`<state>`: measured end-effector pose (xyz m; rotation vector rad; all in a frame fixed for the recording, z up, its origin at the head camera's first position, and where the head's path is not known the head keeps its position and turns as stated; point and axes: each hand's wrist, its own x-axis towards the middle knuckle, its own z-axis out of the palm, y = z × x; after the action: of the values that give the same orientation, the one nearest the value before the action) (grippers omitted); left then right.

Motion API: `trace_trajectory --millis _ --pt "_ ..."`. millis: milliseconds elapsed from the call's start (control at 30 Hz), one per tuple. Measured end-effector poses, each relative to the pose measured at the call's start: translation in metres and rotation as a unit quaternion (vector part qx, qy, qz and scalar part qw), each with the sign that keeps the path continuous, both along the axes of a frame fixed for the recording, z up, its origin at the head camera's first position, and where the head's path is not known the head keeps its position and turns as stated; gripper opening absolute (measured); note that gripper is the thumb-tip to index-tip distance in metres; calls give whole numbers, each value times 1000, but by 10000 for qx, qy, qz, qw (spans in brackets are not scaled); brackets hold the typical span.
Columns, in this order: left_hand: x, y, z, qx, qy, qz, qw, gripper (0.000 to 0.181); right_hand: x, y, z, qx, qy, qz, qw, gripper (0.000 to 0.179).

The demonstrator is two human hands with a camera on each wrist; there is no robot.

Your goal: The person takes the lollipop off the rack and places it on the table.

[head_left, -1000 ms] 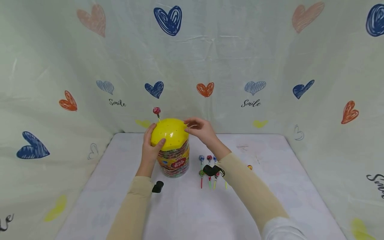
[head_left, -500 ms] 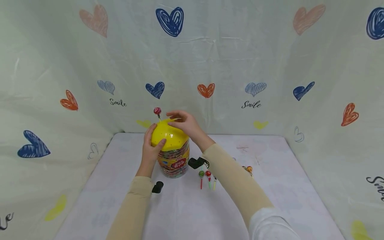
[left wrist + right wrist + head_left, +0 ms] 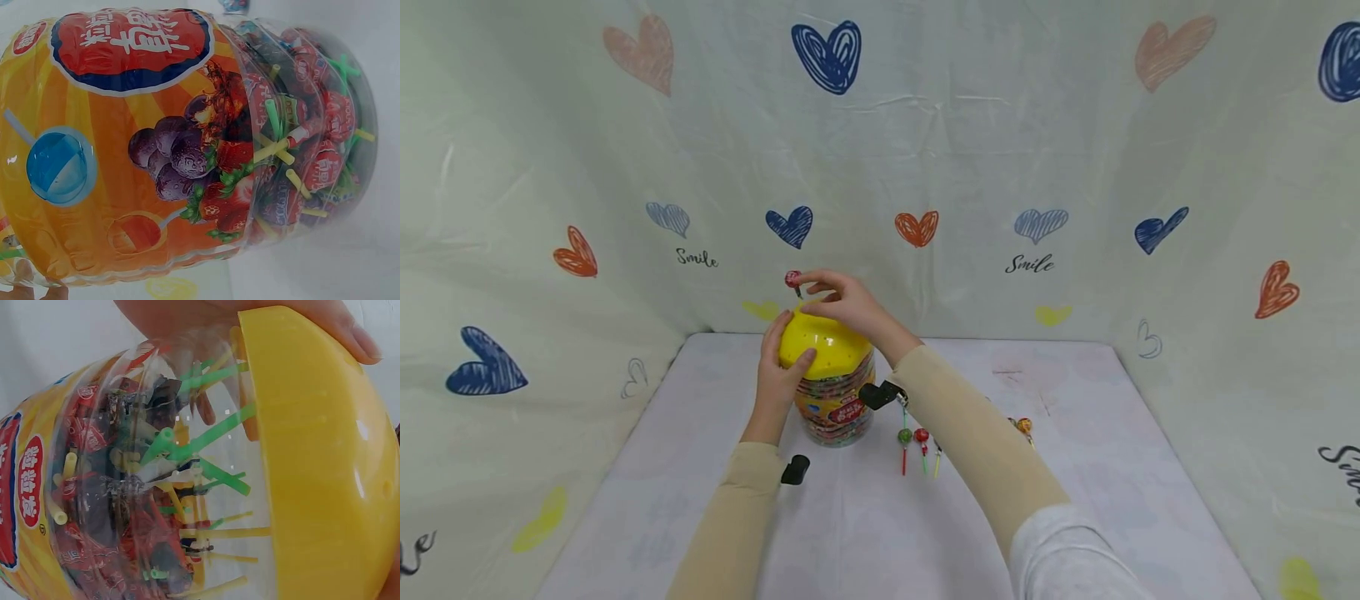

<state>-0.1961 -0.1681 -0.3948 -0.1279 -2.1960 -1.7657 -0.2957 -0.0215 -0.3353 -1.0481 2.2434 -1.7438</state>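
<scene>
A clear lollipop jar (image 3: 835, 412) with an orange fruit label and a domed yellow lid (image 3: 831, 350) dotted with small holes stands on the table. My left hand (image 3: 775, 375) grips it from the left, thumb on the lid; the right wrist view shows fingers behind the clear neck. One red-wrapped lollipop (image 3: 792, 279) stands upright at the lid's far left. My right hand (image 3: 850, 304) reaches over the lid, index fingertip right at the candy and thumb low over the dome. Wrapped lollipops (image 3: 325, 165) and coloured sticks (image 3: 219, 431) fill the jar.
Several lollipops (image 3: 921, 436) lie in rows on the table right of the jar, partly hidden under my right forearm. An orange-wrapped lollipop (image 3: 1025, 426) lies further right. A heart-printed curtain (image 3: 970, 150) closes off the back and sides.
My right hand has moved left across the lid from its right edge to the upright lollipop. The left hand keeps its grip, and the jar stays in place.
</scene>
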Motion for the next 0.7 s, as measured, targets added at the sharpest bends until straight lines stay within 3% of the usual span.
trace_trajectory --millis 167,467,700 --pt "1 0 0 25 1 -9 10000 65 -1 -3 2 57 91 124 9999 37" --pt "1 1 -1 41 43 17 10000 66 -1 -4 3 -310 62 163 9994 39" --pt "0 0 0 -6 156 14 9999 66 2 3 10 -748 163 -71 9970 40"
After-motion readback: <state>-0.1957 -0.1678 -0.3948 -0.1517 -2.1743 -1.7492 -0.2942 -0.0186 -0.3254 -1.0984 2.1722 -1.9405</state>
